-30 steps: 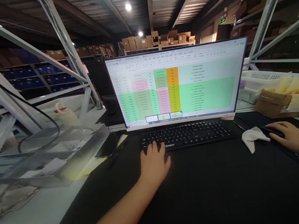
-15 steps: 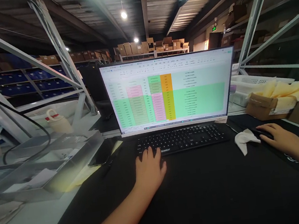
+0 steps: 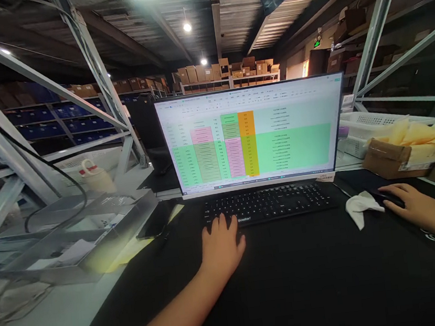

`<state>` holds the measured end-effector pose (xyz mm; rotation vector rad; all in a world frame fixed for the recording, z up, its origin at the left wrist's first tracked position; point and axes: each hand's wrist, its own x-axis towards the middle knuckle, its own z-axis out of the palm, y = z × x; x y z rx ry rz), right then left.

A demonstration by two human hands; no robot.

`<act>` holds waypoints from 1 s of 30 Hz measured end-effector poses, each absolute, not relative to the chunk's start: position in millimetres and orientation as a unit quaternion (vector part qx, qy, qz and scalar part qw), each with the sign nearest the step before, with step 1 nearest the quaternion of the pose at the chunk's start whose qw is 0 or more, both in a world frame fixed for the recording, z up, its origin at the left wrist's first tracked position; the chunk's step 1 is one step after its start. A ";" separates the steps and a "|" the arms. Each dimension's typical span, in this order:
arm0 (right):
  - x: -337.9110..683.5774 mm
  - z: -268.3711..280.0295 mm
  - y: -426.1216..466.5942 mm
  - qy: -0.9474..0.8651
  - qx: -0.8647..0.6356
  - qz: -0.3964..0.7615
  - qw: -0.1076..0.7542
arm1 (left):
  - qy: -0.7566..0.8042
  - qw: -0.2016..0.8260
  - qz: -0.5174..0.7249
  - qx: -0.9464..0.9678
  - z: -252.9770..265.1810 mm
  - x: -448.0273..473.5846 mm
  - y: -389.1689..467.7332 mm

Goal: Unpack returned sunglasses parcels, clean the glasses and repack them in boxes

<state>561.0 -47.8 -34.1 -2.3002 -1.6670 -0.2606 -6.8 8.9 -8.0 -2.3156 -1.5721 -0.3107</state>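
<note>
My left hand [image 3: 221,242] rests at the lower left of a black keyboard [image 3: 273,202], its fingers spread over the front keys. At the right, my right hand [image 3: 418,202] lies over a black computer mouse [image 3: 393,198], fingers curved along it. Behind the keyboard stands a wide monitor [image 3: 294,143] with a spreadsheet in green, pink and orange columns; its text is too small to read. A crumpled white tissue [image 3: 363,206] lies between the keyboard and the mouse.
A dark phone [image 3: 155,221] lies on yellow paper left of the keyboard. Farther left stand a grey divided tray [image 3: 76,270] and a cream jug [image 3: 98,178]. To the right are cardboard boxes [image 3: 399,159] and white baskets [image 3: 386,120]. Metal shelf posts [image 3: 102,82] frame the desk.
The whole view has shifted slightly, so everything appears a little farther right and lower. Both hands keep their places on the keyboard and mouse.
</note>
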 end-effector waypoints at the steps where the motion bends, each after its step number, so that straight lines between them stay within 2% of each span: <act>1: 562.6 -35.2 -47.4 -0.578 -0.798 -0.090 0.144 | -0.551 0.162 -0.110 -0.811 -7.9 -6.6 8.9; 11: 578.7 -46.4 -43.7 -0.577 -0.800 -0.092 0.136 | -0.552 0.159 -0.112 -0.811 -9.7 -7.7 9.1; 30: 556.2 -29.5 -55.7 -0.565 -0.806 -0.119 0.132 | -0.542 0.183 -0.092 -0.815 -10.3 -8.3 13.7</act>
